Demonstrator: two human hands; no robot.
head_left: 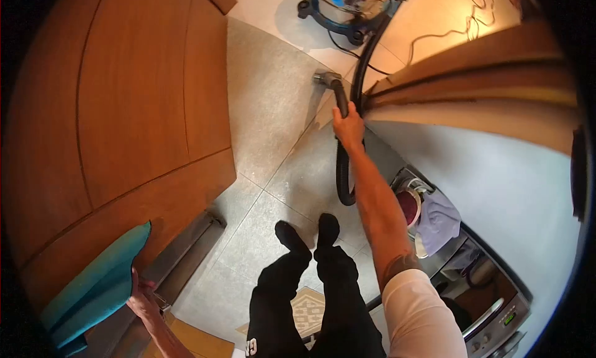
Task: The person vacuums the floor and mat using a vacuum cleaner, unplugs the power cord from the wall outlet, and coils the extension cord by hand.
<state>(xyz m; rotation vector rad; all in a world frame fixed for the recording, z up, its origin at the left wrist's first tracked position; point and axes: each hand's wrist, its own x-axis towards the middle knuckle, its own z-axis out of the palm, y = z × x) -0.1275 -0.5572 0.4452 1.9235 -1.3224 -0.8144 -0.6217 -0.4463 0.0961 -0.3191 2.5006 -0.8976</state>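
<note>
My right hand (pixel 349 128) is wrapped around the black vacuum cleaner wand (pixel 340 97), arm stretched forward. At its far end, the floor nozzle (pixel 325 78) is on or just above the grey tiles. The ribbed black hose (pixel 343 172) loops below the hand, then runs up to the vacuum cleaner (pixel 351 13) at the top. At the lower left, my left hand (pixel 143 293) is by the edge of a teal cloth (pixel 102 286) and a small metal part. Its fingers look curled, but the cloth partly hides them, and what they grip is unclear.
Brown wooden panels (pixel 143 91) stand at left. A wooden edge (pixel 472 78) juts in at upper right. An appliance with a digital display (pixel 490 296) is at lower right, near a lilac cloth (pixel 437 221). A cable (pixel 462 32) lies on the floor behind the vacuum cleaner.
</note>
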